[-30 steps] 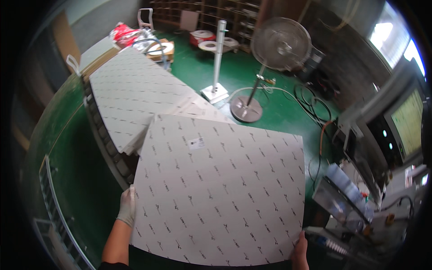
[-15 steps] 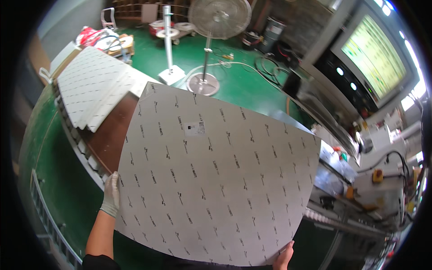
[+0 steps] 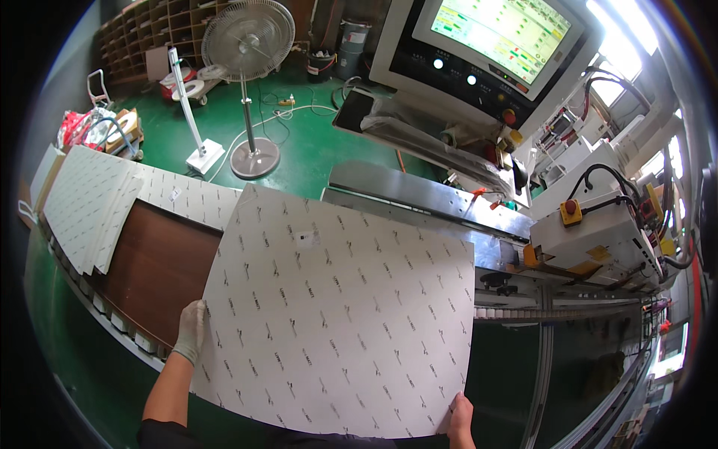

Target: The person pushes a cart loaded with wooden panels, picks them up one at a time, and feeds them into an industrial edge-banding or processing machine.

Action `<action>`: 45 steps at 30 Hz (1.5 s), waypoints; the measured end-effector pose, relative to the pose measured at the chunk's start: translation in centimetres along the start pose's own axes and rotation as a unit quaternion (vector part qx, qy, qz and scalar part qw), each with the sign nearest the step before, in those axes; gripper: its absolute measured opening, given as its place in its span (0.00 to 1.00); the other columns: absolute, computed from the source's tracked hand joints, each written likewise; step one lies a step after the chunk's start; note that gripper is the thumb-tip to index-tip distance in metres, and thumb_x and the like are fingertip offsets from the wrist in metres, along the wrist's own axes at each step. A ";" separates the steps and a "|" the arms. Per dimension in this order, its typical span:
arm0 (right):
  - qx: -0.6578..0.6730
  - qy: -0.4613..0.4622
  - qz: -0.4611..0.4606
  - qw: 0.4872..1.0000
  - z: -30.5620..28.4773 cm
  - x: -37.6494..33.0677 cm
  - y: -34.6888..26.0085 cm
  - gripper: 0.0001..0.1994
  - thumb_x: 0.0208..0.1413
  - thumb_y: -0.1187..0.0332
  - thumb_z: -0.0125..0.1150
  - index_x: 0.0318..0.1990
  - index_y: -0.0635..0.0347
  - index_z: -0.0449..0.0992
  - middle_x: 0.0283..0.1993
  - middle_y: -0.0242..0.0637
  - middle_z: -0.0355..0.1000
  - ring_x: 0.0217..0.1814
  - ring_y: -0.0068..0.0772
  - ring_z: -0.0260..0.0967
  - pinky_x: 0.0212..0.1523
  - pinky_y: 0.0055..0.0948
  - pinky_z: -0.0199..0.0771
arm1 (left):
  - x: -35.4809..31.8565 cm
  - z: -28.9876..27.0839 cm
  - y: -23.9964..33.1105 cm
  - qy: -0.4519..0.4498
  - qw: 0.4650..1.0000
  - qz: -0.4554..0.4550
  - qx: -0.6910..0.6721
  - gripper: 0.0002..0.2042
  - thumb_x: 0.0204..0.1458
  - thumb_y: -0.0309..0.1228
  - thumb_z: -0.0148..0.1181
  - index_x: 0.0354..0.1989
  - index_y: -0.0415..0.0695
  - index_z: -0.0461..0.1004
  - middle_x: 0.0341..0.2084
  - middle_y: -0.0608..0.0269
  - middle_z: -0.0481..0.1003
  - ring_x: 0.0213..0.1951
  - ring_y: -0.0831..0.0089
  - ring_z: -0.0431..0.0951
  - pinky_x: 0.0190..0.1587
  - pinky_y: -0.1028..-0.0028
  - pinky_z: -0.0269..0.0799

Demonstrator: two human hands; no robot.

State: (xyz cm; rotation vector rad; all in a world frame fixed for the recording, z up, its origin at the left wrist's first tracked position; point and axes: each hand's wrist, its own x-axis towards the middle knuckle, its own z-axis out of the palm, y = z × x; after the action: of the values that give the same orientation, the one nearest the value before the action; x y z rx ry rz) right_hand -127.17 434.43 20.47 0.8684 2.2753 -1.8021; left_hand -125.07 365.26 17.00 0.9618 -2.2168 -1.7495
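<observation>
A large white panel [image 3: 336, 322] with rows of dark printed marks fills the lower middle of the view. A small pale label [image 3: 307, 239] sticks to its upper part. My left hand [image 3: 191, 331], in a light knit glove, is closed on the panel's left edge. At the lower right corner, my bare right hand [image 3: 460, 415] grips the edge, thumb on the upper face. The fingers beneath the panel are hidden on both sides.
On the left, similar panels [image 3: 86, 198] lie stacked beside a brown board [image 3: 161, 254] on a roller conveyor. A standing fan [image 3: 248, 45] is behind. At right are a metal machine bed [image 3: 419, 196], a control screen [image 3: 501, 37] and a red-button box [image 3: 571, 213].
The view has turned to the right, so the machine sits more centrally and the stack farther left. The panel has swung toward the machine side, both hands still holding it.
</observation>
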 end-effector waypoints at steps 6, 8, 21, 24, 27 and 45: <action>-0.042 -0.035 0.011 0.998 -0.9 -3.9 0.9 0.19 0.71 0.60 0.49 0.52 0.70 0.76 0.48 0.39 0.78 0.50 0.30 0.73 0.54 0.31 0.70 | -4.4 -3.0 1.1 -0.074 0.994 0.077 -0.019 0.23 0.71 0.35 0.45 0.68 0.32 0.64 0.61 0.54 0.73 0.63 0.67 0.72 0.67 0.70 0.62; 0.001 -0.030 0.035 0.999 -1.8 -5.3 2.7 0.20 0.71 0.58 0.50 0.54 0.70 0.75 0.53 0.42 0.78 0.56 0.35 0.75 0.58 0.35 0.72 | -7.7 -5.1 0.5 -0.104 0.994 0.033 0.006 0.24 0.71 0.38 0.46 0.67 0.32 0.64 0.60 0.53 0.73 0.62 0.67 0.71 0.67 0.70 0.62; 0.456 0.095 0.031 0.884 3.7 -4.6 1.8 0.24 0.72 0.53 0.48 0.66 0.58 0.70 0.69 0.40 0.69 0.69 0.48 0.66 0.71 0.53 0.64 | -12.6 -4.6 -8.5 -0.038 0.992 -0.109 -0.050 0.30 0.71 0.51 0.43 0.50 0.30 0.75 0.41 0.53 0.79 0.45 0.69 0.76 0.52 0.67 0.72; 0.514 0.063 0.076 0.852 7.4 -7.7 1.6 0.26 0.69 0.50 0.51 0.67 0.55 0.70 0.69 0.40 0.69 0.70 0.48 0.66 0.70 0.54 0.64 | -12.4 -4.7 -7.0 -0.064 0.996 -0.057 0.030 0.33 0.70 0.54 0.42 0.51 0.29 0.75 0.42 0.49 0.79 0.46 0.66 0.77 0.53 0.67 0.72; 0.544 0.004 0.078 0.835 11.6 -10.1 2.2 0.30 0.67 0.45 0.51 0.69 0.54 0.67 0.70 0.40 0.68 0.70 0.50 0.65 0.71 0.55 0.62 | -11.9 -5.3 -5.6 -0.082 0.992 -0.044 0.091 0.36 0.70 0.57 0.39 0.51 0.28 0.75 0.41 0.46 0.79 0.46 0.63 0.77 0.54 0.65 0.72; 0.582 0.170 0.174 0.775 17.4 -9.5 -2.1 0.37 0.63 0.36 0.52 0.70 0.52 0.66 0.71 0.41 0.66 0.70 0.53 0.63 0.69 0.57 0.62 | -9.0 -5.0 -1.1 -0.198 0.920 -0.280 0.189 0.27 0.74 0.47 0.38 0.60 0.31 0.68 0.52 0.52 0.74 0.56 0.70 0.70 0.62 0.71 0.65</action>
State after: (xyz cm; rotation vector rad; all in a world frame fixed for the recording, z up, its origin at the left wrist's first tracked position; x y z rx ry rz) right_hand -124.79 414.70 21.28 1.6901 0.6780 -2.9151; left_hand -115.16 366.15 19.85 1.5785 -2.8170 -1.8994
